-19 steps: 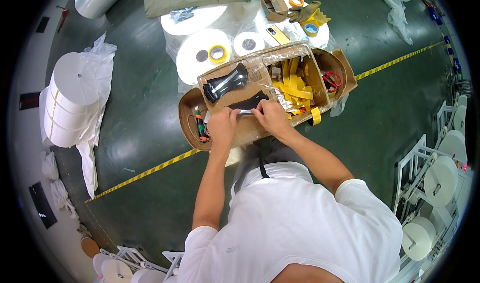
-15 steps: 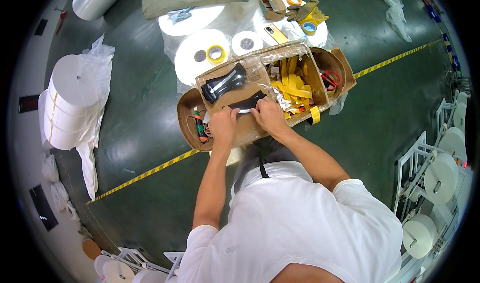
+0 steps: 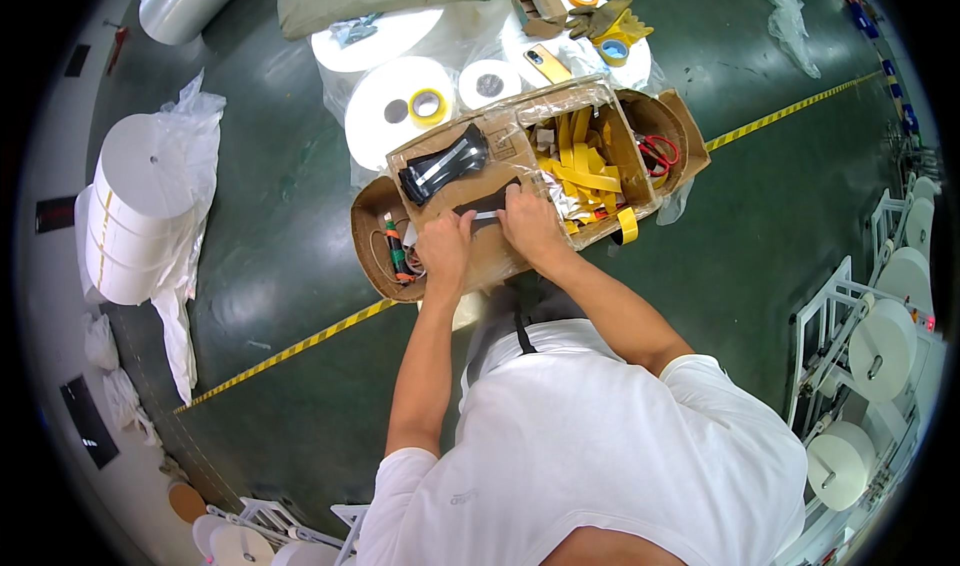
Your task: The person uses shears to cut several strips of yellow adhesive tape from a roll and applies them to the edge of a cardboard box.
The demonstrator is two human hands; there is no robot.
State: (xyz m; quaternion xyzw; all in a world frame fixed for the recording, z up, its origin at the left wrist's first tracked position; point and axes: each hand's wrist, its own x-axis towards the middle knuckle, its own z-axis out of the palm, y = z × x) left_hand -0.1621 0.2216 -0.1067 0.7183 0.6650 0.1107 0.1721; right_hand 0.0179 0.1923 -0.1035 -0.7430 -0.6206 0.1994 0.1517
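Note:
Both my hands are at a cardboard surface (image 3: 510,146) in front of me. A black flat piece (image 3: 490,203) lies there, partly covered by my fingers. Across it runs a narrow whitish strip (image 3: 486,216). My left hand (image 3: 444,248) is closed with its thumb at the strip's left end. At the other end my right hand (image 3: 533,226) is closed too, its thumb on the strip and its fingers over the black piece. Just beyond lies a bundle of black pieces (image 3: 443,166) with a pale band along it.
An open box section (image 3: 640,161) on the right holds yellow strips (image 3: 578,166). Red-handled scissors (image 3: 660,154) sit in the right side pocket, a green-and-orange tool (image 3: 397,251) in the left one. Behind stand white rolls (image 3: 370,131), with a tape roll (image 3: 428,107), phone (image 3: 547,65) and gloves (image 3: 605,18).
My right hand's fingers have shifted slightly up and left along the black piece. The left hand stays nearly in place, and the whole view has moved a little.

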